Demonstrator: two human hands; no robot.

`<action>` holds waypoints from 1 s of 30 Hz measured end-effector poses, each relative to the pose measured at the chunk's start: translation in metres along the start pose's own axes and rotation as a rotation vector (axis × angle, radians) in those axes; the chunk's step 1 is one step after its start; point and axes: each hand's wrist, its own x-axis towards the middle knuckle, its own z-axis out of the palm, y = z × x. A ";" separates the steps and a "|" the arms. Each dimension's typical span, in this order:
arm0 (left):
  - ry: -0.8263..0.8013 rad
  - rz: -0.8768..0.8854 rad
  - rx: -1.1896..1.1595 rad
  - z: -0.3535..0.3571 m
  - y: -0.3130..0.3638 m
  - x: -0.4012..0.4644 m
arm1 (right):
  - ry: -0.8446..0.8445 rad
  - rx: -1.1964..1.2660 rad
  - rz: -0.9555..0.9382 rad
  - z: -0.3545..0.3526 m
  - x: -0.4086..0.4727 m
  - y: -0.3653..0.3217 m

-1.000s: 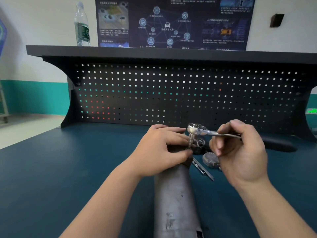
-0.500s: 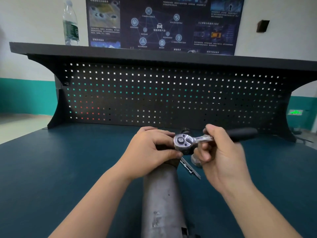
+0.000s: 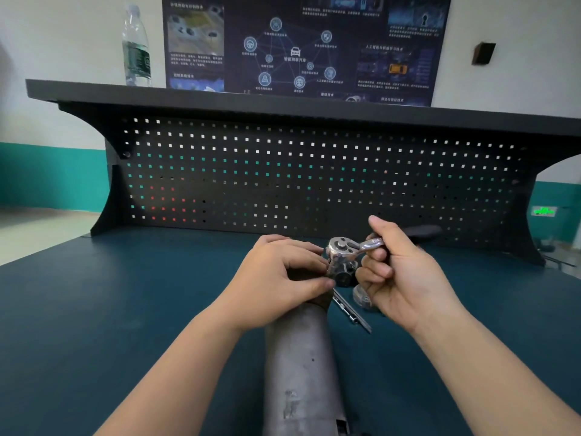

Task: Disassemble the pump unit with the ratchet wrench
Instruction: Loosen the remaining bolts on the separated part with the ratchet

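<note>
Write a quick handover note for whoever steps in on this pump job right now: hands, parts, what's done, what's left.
Left hand: gripping the far end of the pump unit, steadying it on the bench.
Right hand: holding the ratchet wrench by its shank, head seated on a fastener at the pump's end.
Beside the pump: a thin metal bar and a small round metal part, partly hidden.
Done: wrench engaged.
Left: judging by the seated wrench, loosening that fastener; how far it is out cannot be seen.

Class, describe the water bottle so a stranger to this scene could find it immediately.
Find the black pegboard behind the bench; a dark shelf tops it. The clear plastic bottle with a green label stands on its left end, beside the wall poster, the only object there.
</note>
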 end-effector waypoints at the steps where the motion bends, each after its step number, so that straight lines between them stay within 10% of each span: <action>1: -0.004 -0.004 -0.001 0.000 0.000 0.000 | -0.010 -0.066 -0.018 0.002 0.000 -0.002; 13: -0.002 -0.072 -0.337 -0.001 0.014 0.003 | -0.200 -0.314 0.215 0.017 0.028 -0.022; 19: 0.032 -0.080 -0.239 0.002 0.011 0.003 | -0.109 0.105 -0.060 -0.003 -0.013 0.002; 25: 0.049 -0.075 -0.240 0.002 0.010 0.002 | -0.093 -0.442 -0.734 -0.003 -0.057 0.031; 30: -0.040 -0.068 -0.137 0.001 0.012 0.005 | -0.066 0.131 -0.219 -0.003 -0.031 0.016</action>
